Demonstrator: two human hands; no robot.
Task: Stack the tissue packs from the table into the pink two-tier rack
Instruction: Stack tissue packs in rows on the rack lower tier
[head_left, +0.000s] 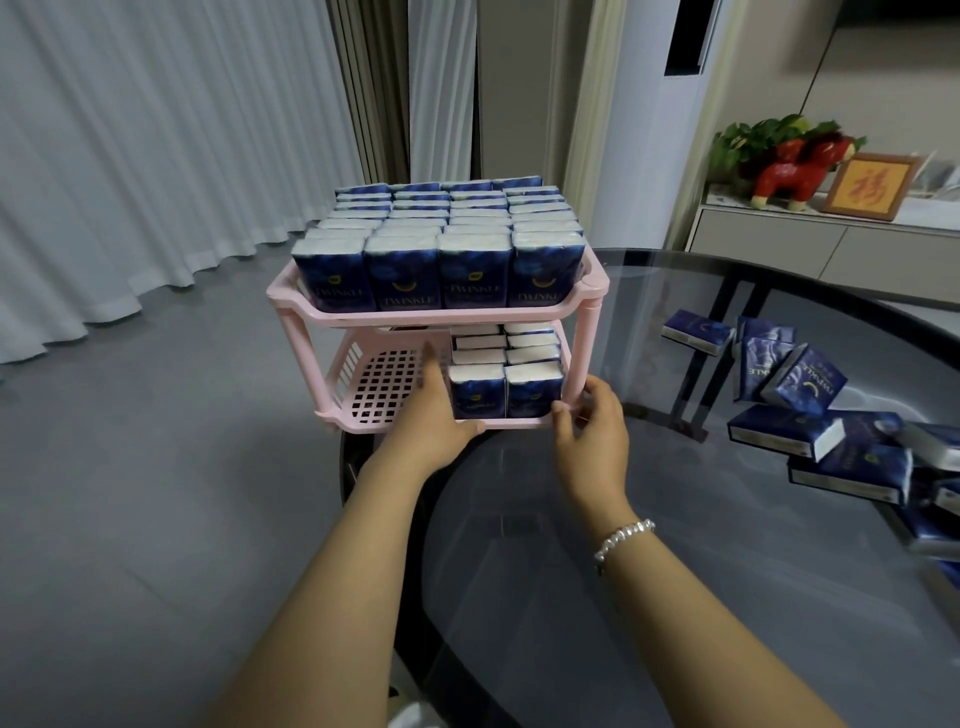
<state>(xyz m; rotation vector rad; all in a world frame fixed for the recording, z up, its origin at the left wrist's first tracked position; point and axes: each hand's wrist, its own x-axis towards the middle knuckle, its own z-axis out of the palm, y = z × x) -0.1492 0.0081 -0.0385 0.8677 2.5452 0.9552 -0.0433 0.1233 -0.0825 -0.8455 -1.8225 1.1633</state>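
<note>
Across the right of the view curves a dark glass worktop (649, 571), and at its far left edge stands the pink two-tier rack (436, 316). Its upper tier is filled with upright blue tissue packs (441, 244) printed "TWINKLE"; the lower tier holds two rows of packs (506, 374) on its right side. Loose packs (789, 382) lie heaped near the worktop's right edge. The left hand (434, 410), fingers straight, presses against the lower packs; the right hand (592, 423) lightly grips the rack's front right post.

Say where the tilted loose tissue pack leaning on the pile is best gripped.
Pinch the tilted pack across its two broad blue faces near the raised upper end, coming from above: that end stands free of the other loose packs, while its lower end rests among them.
</note>
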